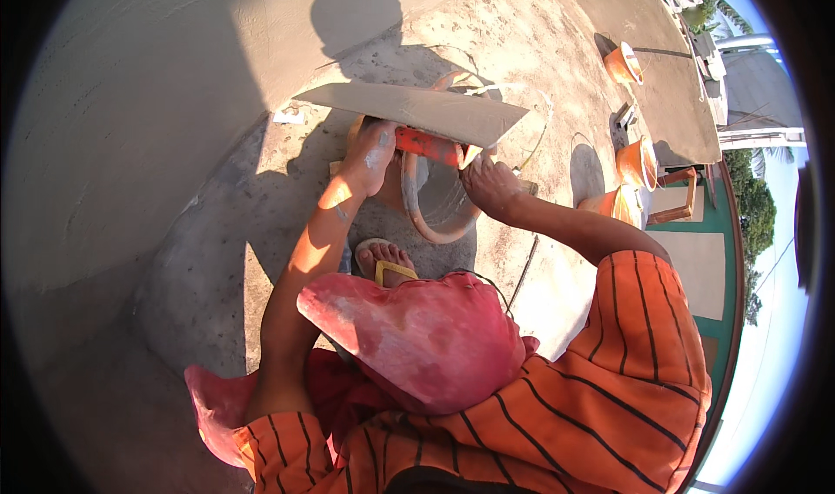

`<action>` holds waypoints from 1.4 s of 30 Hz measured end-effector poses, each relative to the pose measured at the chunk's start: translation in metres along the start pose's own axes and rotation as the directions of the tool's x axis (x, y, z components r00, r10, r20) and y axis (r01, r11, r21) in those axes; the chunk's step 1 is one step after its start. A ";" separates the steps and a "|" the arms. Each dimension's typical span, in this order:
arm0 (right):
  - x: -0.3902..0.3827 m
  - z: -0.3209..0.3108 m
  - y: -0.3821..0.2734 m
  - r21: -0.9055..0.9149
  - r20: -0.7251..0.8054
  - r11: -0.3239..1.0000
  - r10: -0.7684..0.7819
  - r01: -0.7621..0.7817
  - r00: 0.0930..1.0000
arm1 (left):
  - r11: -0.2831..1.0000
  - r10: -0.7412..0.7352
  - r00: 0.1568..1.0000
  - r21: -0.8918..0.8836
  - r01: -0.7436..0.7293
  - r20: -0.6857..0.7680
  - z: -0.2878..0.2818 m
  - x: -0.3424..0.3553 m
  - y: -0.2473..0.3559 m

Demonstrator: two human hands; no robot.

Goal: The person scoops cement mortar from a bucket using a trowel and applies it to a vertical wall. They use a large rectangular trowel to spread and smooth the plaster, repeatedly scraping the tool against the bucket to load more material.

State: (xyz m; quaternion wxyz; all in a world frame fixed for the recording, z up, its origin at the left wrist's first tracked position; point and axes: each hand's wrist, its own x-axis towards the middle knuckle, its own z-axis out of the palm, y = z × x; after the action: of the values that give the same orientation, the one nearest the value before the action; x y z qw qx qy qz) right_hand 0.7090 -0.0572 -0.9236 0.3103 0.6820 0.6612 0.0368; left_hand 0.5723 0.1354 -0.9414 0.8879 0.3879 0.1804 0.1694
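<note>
A long, flat plastering trowel (417,110) with a red handle (430,146) is held up in front of me, its grey blade tilted. My left hand (372,156) is closed at the left end of the handle, its fingers partly hidden under the blade. At the handle's right end, the fingers of my right hand (494,183) are curled in against the tool's underside. Grey smears mark my left hand and wrist. Below the trowel stands a bucket with a thick, pale orange rim (442,235) and grey material inside.
A plastered wall (130,129) rises on the left. Orange buckets (637,163) stand on the concrete floor (522,50) at the right, near a wooden frame (687,196). My sandalled foot (387,257) is close to the near bucket. A small white scrap (289,116) lies by the wall.
</note>
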 end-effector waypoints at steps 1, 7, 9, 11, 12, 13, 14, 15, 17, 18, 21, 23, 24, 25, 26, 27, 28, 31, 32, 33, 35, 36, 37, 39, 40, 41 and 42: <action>-0.002 -0.014 0.002 0.071 0.167 0.997 0.027 -0.039 0.986 | 1.000 -0.004 1.000 -0.008 0.004 0.001 0.004 -0.004 0.004; -0.021 -0.053 0.046 0.097 0.257 0.979 0.147 -0.177 0.955 | 0.983 -0.164 0.986 -0.079 0.165 0.019 0.021 -0.007 0.006; -0.018 -0.056 0.055 0.165 0.320 0.942 0.229 -0.292 0.919 | 0.979 -0.201 0.980 -0.042 0.201 0.000 0.029 -0.010 0.011; -0.013 -0.043 0.059 0.201 0.403 0.923 0.228 -0.329 0.886 | 0.973 -0.229 0.973 0.021 0.229 -0.014 0.037 -0.013 0.012; -0.009 -0.028 0.061 0.217 0.442 0.912 0.226 -0.347 0.868 | 0.976 -0.213 0.977 0.044 0.213 -0.011 0.045 -0.017 0.014; -0.007 0.013 0.065 0.291 0.309 0.913 0.192 -0.285 0.932 | 0.978 -0.198 0.980 0.069 0.199 -0.011 0.052 -0.022 0.016; -0.012 0.051 0.069 0.339 0.179 0.915 0.165 -0.218 0.970 | 0.977 -0.191 0.982 0.091 0.191 -0.002 0.057 -0.024 0.016; -0.007 0.057 0.063 0.464 0.020 0.867 0.192 -0.180 0.981 | 0.971 -0.238 0.967 0.050 0.234 0.087 0.040 -0.012 -0.008; -0.012 0.084 0.059 0.707 -0.058 0.691 0.264 -0.147 0.963 | 0.986 -0.088 0.992 0.150 0.073 0.096 0.039 -0.012 -0.018; -0.015 0.103 0.063 0.815 0.012 0.555 0.275 -0.169 0.961 | 0.989 -0.063 0.995 0.139 0.053 0.072 0.043 -0.014 -0.019; -0.022 0.103 0.060 0.781 0.061 0.596 0.220 -0.184 0.974 | 0.995 -0.100 0.995 0.002 0.100 -0.025 0.065 -0.029 0.002; -0.011 0.062 0.056 0.629 0.030 0.767 0.139 -0.127 0.990 | 0.984 -0.162 0.986 -0.081 0.158 -0.050 0.059 -0.026 -0.001; -0.010 0.044 0.051 0.543 0.028 0.833 0.102 -0.101 0.994 | 0.980 -0.179 0.983 -0.100 0.174 -0.045 0.056 -0.024 -0.004; -0.008 0.036 0.045 0.539 0.078 0.835 0.082 -0.111 0.994 | 0.975 -0.195 0.980 -0.121 0.189 -0.042 0.054 -0.021 -0.006; -0.005 0.028 0.039 0.536 0.127 0.836 0.060 -0.120 0.990 | 0.975 -0.186 0.981 -0.133 0.179 -0.048 0.054 -0.019 -0.006; -0.004 0.024 0.035 0.604 0.228 0.777 0.044 -0.177 0.973 | 0.975 -0.176 0.983 -0.148 0.167 -0.053 0.054 -0.018 -0.007; -0.002 0.023 0.032 0.660 0.324 0.712 0.017 -0.239 0.946 | 0.975 -0.167 0.985 -0.157 0.158 -0.043 0.052 -0.019 -0.006; -0.007 0.030 0.019 0.728 0.253 0.672 -0.083 -0.134 0.964 | 0.971 -0.157 0.987 -0.185 0.149 -0.025 0.051 -0.021 -0.004; -0.011 0.028 0.013 0.767 0.259 0.624 -0.087 -0.150 0.962 | 0.969 -0.156 0.987 -0.199 0.146 -0.036 0.053 -0.022 -0.002; -0.013 0.036 0.005 0.826 0.216 0.545 -0.071 -0.144 0.974 | 0.967 -0.155 0.987 -0.212 0.142 -0.046 0.053 -0.023 -0.002; -0.017 0.067 -0.016 0.918 0.137 0.378 -0.018 -0.120 0.990 | 0.954 -0.203 0.978 -0.236 0.187 -0.046 0.049 -0.022 -0.004; -0.016 0.072 -0.022 0.951 0.090 0.296 0.010 -0.089 0.996 | 0.949 -0.217 0.975 -0.247 0.198 -0.051 0.045 -0.019 -0.004; -0.012 0.052 -0.022 0.958 0.167 0.239 -0.020 -0.158 0.986 | 0.949 -0.198 0.978 -0.262 0.176 -0.060 0.042 -0.019 -0.001; -0.016 0.028 -0.026 0.919 0.392 0.076 -0.088 -0.386 0.916 | 0.946 -0.165 0.984 -0.291 0.141 -0.062 0.044 -0.019 0.000; -0.020 0.019 -0.026 0.905 0.425 0.021 -0.073 -0.424 0.902 | 0.946 -0.119 0.991 -0.309 0.093 -0.065 0.040 -0.013 -0.004; -0.022 0.013 -0.026 0.899 0.433 -0.043 -0.080 -0.437 0.898 | 0.944 -0.079 0.994 -0.326 0.052 -0.071 0.035 -0.010 -0.012; -0.023 0.007 -0.024 0.888 0.440 -0.106 -0.089 -0.447 0.894 | 0.940 -0.039 0.996 -0.342 0.010 -0.078 0.028 -0.007 -0.017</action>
State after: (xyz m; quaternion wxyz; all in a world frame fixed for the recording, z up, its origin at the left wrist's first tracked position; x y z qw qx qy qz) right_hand 0.6884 -0.0828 -0.9327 -0.1823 0.7641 0.3000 -0.5412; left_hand 0.5814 0.1036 -0.9353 0.9353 0.2183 0.1901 0.2033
